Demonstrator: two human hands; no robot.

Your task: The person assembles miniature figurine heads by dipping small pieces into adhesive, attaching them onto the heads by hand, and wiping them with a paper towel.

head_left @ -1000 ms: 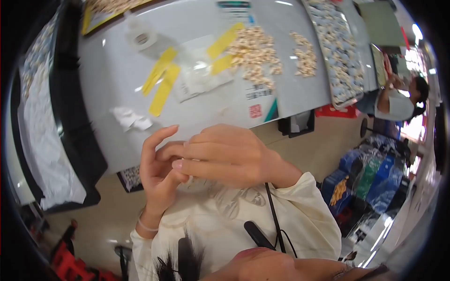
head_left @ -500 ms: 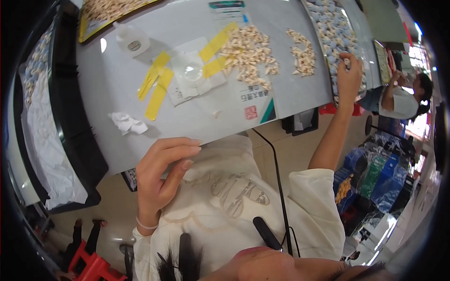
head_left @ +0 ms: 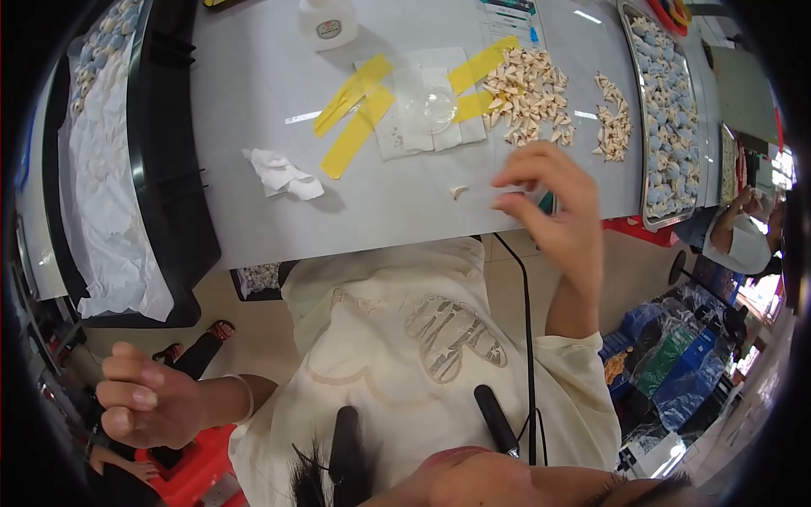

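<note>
The right hand [head_left: 553,211] hangs over the near edge of the pale grey desk [head_left: 253,101], its fingers loosely curled with thumb and forefinger drawn close together; whether anything sits between them cannot be told. Just beside its fingertips, on the desk, lies a single small cream-coloured shell-like piece [head_left: 457,192]. Farther back lies a loose heap of small cream folded pieces [head_left: 528,89], with a smaller heap of the same pieces [head_left: 614,127] to its right. A long metal tray filled with pale blue and white pieces [head_left: 667,110] runs along the desk's right end.

The left hand [head_left: 139,406] is well apart from all this, low at the person's side and off the desk, curled into a loose fist with nothing visible in it.

Near the middle of the desk, a clear round shallow dish [head_left: 431,106] rests on white paper held by yellow tape strips [head_left: 355,118]. A crumpled white tissue [head_left: 283,176] lies nearer the edge, and a white plastic bottle [head_left: 328,19] stands at the far side.
</note>
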